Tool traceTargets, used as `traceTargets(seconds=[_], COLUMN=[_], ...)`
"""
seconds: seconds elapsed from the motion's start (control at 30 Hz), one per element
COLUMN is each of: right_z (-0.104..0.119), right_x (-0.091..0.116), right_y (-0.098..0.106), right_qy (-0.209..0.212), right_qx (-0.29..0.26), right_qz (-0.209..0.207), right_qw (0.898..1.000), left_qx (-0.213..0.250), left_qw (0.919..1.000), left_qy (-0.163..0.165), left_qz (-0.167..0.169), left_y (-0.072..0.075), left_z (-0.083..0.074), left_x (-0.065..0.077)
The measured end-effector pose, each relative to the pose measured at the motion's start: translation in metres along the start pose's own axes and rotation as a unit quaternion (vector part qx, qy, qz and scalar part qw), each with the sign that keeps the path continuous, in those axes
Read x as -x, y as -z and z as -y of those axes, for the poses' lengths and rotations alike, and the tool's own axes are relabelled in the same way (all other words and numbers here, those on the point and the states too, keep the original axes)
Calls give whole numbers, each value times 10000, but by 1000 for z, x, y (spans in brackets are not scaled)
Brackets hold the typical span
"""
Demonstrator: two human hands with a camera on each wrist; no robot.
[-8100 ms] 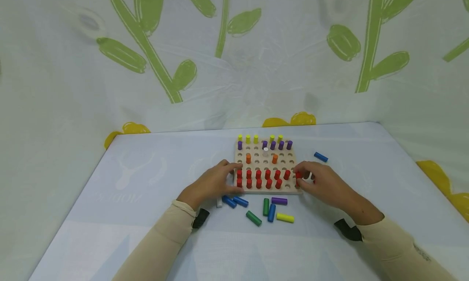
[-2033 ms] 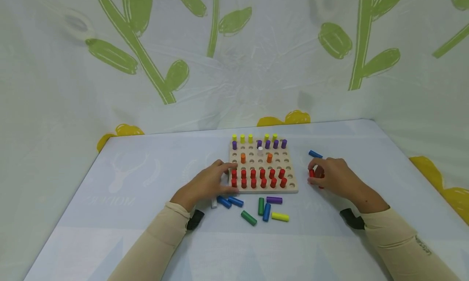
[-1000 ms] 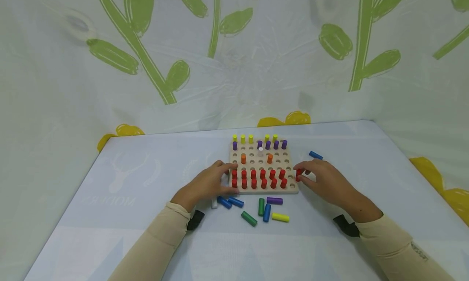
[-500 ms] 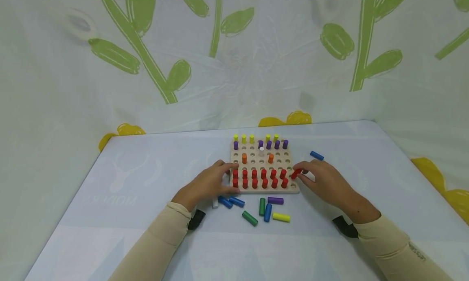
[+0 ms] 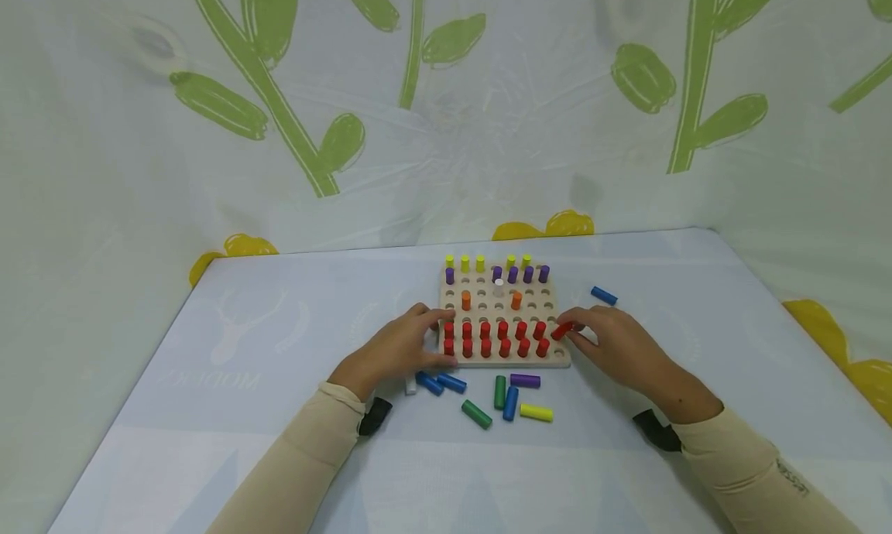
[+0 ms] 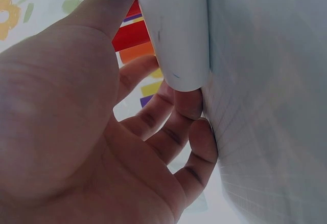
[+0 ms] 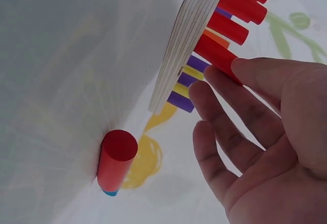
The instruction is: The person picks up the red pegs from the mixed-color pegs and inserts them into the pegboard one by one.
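A wooden pegboard (image 5: 505, 363) lies on the table, with two rows of red pegs (image 5: 503, 330) standing nearest the person. My left hand (image 5: 393, 352) holds the board's left side, its thumb at the near corner and its index finger farther back. Between thumb and fingertips, my right hand (image 5: 620, 348) pinches a red peg (image 7: 217, 58), tilted over the right end of the farther red row. Whether its lower end sits in a hole I cannot tell. Another red peg (image 7: 117, 160) lies on the table below this hand, hidden in the head view.
Yellow, purple, orange and white pegs (image 5: 499, 287) stand farther back in the board. Loose green (image 5: 477, 414), blue (image 5: 511, 403), purple (image 5: 525, 381) and yellow pegs (image 5: 536, 412) lie before it. A white peg (image 6: 181, 35) lies by my left hand. One blue peg (image 5: 604, 295) lies right of the board.
My right hand has carried a red peg left from the table to the board's right side, and the peg has tipped. Compared with the oldest frame, the nearest row holds one more red peg.
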State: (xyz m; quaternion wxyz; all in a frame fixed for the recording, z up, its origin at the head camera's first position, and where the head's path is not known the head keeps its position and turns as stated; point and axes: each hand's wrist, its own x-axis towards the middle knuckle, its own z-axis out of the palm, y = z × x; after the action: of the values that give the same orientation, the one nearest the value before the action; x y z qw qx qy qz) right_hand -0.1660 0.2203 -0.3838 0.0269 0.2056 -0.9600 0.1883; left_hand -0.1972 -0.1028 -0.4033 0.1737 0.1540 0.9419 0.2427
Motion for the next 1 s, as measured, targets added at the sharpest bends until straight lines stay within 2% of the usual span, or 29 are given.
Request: traceTargets(seconds=[0.6, 1.0], right_z=[0, -1], right_x=[-12, -4], right_y=[0, 10], right_qy=[-92, -126], right_qx=[188, 461], right_qz=[608, 463], right_qw=[9979, 9978], left_qx=[-14, -4], left_qw=[9999, 9999], left_qy=[-112, -100], left_qz=[-57, -42], left_y=[-1, 0], left_z=[2, 2], left_x=[2, 2])
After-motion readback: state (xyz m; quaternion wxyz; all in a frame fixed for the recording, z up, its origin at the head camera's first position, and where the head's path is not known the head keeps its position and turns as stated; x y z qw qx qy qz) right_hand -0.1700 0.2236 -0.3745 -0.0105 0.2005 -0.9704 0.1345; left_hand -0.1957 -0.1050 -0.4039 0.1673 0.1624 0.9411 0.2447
